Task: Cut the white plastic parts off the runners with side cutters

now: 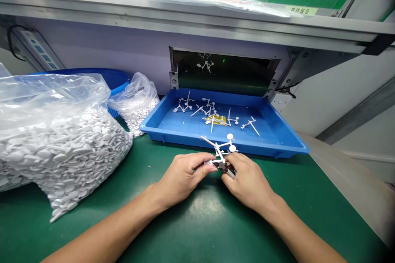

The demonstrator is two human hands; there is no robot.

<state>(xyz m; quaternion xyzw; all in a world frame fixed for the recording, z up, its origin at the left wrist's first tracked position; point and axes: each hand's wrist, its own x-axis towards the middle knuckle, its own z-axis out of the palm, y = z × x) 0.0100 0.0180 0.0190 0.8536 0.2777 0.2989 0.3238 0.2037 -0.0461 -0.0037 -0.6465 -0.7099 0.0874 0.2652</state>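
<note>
Between finger and thumb, my left hand (182,176) pinches a branched white plastic sprue (219,150) with small round discs on its arms. My right hand (250,178) is closed around a pair of nippers (228,171), whose jaws are up against the lower end of the sprue. The fingers partly cover the tool and the piece of plastic at the jaws. Just beyond my hands stands a blue tray (193,136). Several more white sprues (200,110) lie scattered in it, around a yellow label on its floor.
A large clear bag of small white parts (83,152) slumps on the left of the green table (197,230), with a smaller bag (135,109) behind it. Behind the tray, a dark belt opening (228,76) holds another sprue. A metal shelf edge (185,16) crosses above.
</note>
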